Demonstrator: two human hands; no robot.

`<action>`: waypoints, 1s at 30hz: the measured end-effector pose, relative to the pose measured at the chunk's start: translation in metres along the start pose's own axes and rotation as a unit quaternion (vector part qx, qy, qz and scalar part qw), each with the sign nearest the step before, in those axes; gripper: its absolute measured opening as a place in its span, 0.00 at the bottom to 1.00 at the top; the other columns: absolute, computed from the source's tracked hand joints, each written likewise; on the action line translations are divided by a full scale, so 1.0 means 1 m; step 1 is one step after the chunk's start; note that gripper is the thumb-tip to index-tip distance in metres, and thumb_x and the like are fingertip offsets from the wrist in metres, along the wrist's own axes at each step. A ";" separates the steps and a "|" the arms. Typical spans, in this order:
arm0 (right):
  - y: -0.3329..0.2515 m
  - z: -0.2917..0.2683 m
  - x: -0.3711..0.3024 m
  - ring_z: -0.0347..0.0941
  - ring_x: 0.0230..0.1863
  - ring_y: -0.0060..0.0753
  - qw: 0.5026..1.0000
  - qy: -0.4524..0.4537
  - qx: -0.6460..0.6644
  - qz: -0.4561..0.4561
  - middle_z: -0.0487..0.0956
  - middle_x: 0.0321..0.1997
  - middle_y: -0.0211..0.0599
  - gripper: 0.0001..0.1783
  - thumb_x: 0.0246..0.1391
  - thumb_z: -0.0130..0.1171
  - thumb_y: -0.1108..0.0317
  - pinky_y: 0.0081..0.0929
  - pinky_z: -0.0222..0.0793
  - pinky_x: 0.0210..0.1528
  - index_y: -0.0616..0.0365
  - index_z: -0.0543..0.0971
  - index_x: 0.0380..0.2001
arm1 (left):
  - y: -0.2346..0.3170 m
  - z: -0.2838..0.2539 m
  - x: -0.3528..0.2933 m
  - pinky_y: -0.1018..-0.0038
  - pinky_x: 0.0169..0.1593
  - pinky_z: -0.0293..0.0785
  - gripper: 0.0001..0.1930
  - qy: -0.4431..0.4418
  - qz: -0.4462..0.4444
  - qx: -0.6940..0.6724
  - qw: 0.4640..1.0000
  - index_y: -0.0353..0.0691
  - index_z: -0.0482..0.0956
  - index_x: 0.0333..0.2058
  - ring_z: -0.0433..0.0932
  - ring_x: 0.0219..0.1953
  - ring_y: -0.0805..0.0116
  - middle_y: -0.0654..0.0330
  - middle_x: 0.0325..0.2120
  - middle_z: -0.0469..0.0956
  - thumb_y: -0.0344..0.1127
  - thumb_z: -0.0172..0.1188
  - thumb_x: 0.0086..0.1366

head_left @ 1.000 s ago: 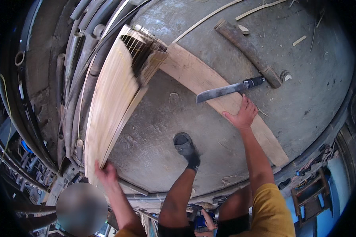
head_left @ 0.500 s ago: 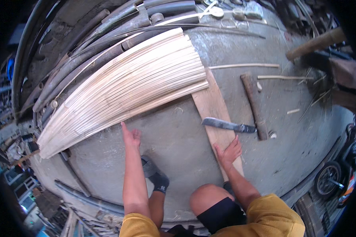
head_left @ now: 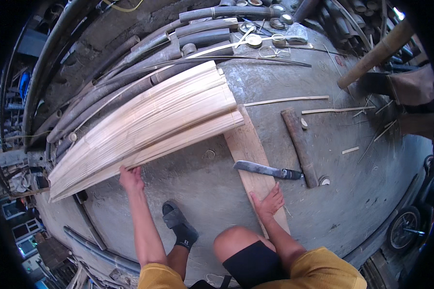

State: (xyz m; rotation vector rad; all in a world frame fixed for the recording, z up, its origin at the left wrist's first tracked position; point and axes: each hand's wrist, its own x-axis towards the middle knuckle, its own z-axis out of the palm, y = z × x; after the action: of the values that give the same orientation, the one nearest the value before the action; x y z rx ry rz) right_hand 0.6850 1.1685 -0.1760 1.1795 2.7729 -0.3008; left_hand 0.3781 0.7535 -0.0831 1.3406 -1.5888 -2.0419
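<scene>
A broad sheaf of long pale strips (head_left: 159, 113), which look like split bamboo, lies side by side, fanning from the left toward the middle. My left hand (head_left: 131, 178) grips its near edge, thumb above and fingers partly hidden beneath; a fold shows in the strips near that edge. The right ends rest over the far end of a flat wooden plank (head_left: 248, 147). On the plank's near part lies my right hand (head_left: 268, 201), fingers spread and holding nothing. Just beyond it, a large dark-bladed knife (head_left: 265, 169) lies across the plank, its handle pointing right.
A brown wooden stick (head_left: 300, 147) lies right of the knife, with thin strips (head_left: 337, 110) farther right. Dark bamboo poles (head_left: 130, 91) are piled behind the sheaf. A thick pole (head_left: 376, 55) slants in at far right, above a motorbike wheel (head_left: 403, 226). My sandalled foot (head_left: 178, 219) stands between my arms.
My left hand has moved left along the near edge and closed on it. The near strips have shifted and now show a fold. My right hand stays on the plank.
</scene>
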 end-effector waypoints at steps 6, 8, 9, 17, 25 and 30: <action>0.012 -0.001 0.000 0.60 0.67 0.54 1.000 0.020 -0.018 0.005 0.65 0.67 0.54 0.73 0.36 0.63 0.20 0.57 0.49 0.67 0.61 0.53 0.73 | 0.148 0.006 -0.099 0.62 0.60 0.76 0.24 -0.041 0.177 -0.107 0.978 0.31 0.66 0.62 0.76 0.56 0.57 0.47 0.59 0.72 0.45 0.45 0.79; 0.009 0.008 0.003 0.60 0.67 0.54 1.000 0.011 -0.027 -0.002 0.65 0.67 0.54 0.73 0.37 0.62 0.19 0.57 0.49 0.67 0.61 0.53 0.74 | 0.183 0.019 -0.092 0.58 0.66 0.70 0.25 -0.095 0.214 -0.078 0.969 0.32 0.64 0.64 0.72 0.61 0.56 0.48 0.62 0.69 0.46 0.43 0.80; 0.004 0.008 0.002 0.60 0.67 0.55 1.000 0.005 -0.025 -0.006 0.65 0.68 0.55 0.73 0.37 0.62 0.19 0.57 0.49 0.68 0.61 0.53 0.74 | 0.188 0.024 -0.077 0.56 0.68 0.68 0.26 -0.125 0.205 -0.050 0.970 0.31 0.64 0.65 0.70 0.63 0.56 0.48 0.62 0.69 0.47 0.44 0.79; -0.004 0.001 0.003 0.59 0.67 0.56 1.000 0.001 -0.025 0.013 0.64 0.68 0.55 0.72 0.37 0.62 0.20 0.58 0.48 0.68 0.60 0.53 0.74 | 0.001 -0.013 0.040 0.51 0.67 0.62 0.42 0.016 0.103 0.220 0.970 0.34 0.57 0.69 0.64 0.67 0.50 0.47 0.66 0.64 0.58 0.61 0.69; 0.007 0.001 0.003 0.57 0.69 0.58 1.000 -0.007 -0.009 0.015 0.63 0.68 0.57 0.72 0.38 0.64 0.22 0.58 0.46 0.69 0.59 0.50 0.75 | -0.152 0.005 0.018 0.47 0.71 0.59 0.49 -0.116 -0.213 -0.155 0.958 0.40 0.54 0.71 0.57 0.72 0.47 0.47 0.72 0.53 0.61 0.66 0.63; 0.003 0.006 0.004 0.57 0.70 0.57 1.000 -0.024 -0.007 0.016 0.63 0.69 0.57 0.72 0.38 0.64 0.21 0.57 0.45 0.70 0.60 0.51 0.74 | -0.157 0.017 0.016 0.52 0.65 0.72 0.32 -0.041 -0.065 -0.174 0.982 0.34 0.64 0.64 0.71 0.62 0.48 0.47 0.61 0.70 0.43 0.64 0.69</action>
State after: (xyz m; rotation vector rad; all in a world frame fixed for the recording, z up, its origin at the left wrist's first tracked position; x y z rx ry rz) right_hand 0.6842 1.1718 -0.1824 1.1955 2.7093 -0.3028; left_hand 0.4088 0.8147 -0.2260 1.2705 -1.1240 -2.3455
